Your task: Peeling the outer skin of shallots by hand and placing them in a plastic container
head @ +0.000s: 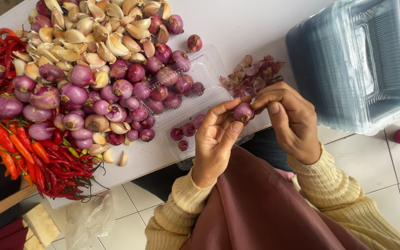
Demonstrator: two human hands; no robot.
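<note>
A small purple shallot (pixel 243 111) is pinched between both my hands. My left hand (pixel 216 141) holds it with thumb and forefinger. The fingertips of my right hand (pixel 290 118) pick at its top. Just under my hands lies an open clear plastic clamshell box (pixel 207 74) with several small shallots in it. A little heap of purple peelings (pixel 253 76) lies on the white table (pixel 246 28) beyond my right hand.
A big pile of shallots (pixel 116 97) and garlic cloves (pixel 93 32) covers the table's left part, with red chillies (pixel 33 153) at its edge. A stack of clear plastic boxes (pixel 362 60) stands at the right. Below is a tiled floor (pixel 376 162).
</note>
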